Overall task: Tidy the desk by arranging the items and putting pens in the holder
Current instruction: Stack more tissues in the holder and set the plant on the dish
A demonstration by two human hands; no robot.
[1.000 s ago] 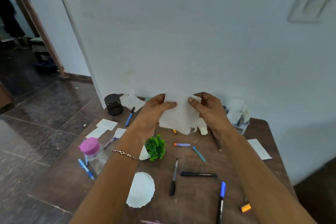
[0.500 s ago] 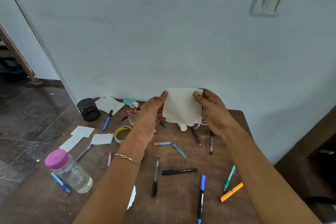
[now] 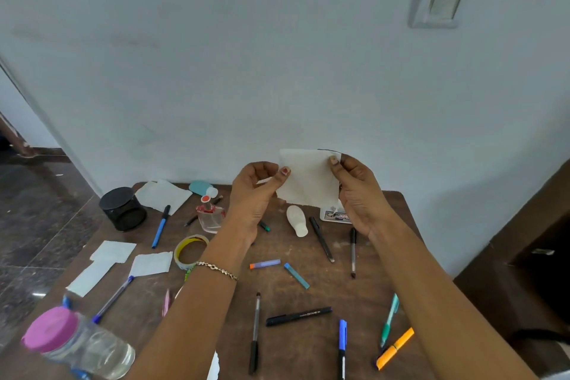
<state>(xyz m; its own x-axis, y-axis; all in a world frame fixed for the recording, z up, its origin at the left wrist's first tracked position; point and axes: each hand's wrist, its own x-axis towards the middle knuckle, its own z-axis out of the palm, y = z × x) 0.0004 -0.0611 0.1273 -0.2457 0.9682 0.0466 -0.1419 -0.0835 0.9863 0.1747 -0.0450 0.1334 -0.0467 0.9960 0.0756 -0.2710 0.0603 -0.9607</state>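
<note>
Fingers (image 3: 283, 171) on thin square paper (image 3: 308, 182)

Single head-worn wide-angle view — faces forward and down across the wooden desk (image 3: 296, 348) to the wall (image 3: 246, 71) — close in.

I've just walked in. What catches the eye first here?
The left hand and right hand pinch a white paper sheet up in mid-picture, above the desk. Pens lie scattered over the brown top; the black holder stands far left, a pink-lidded jar at the near left corner.
</note>
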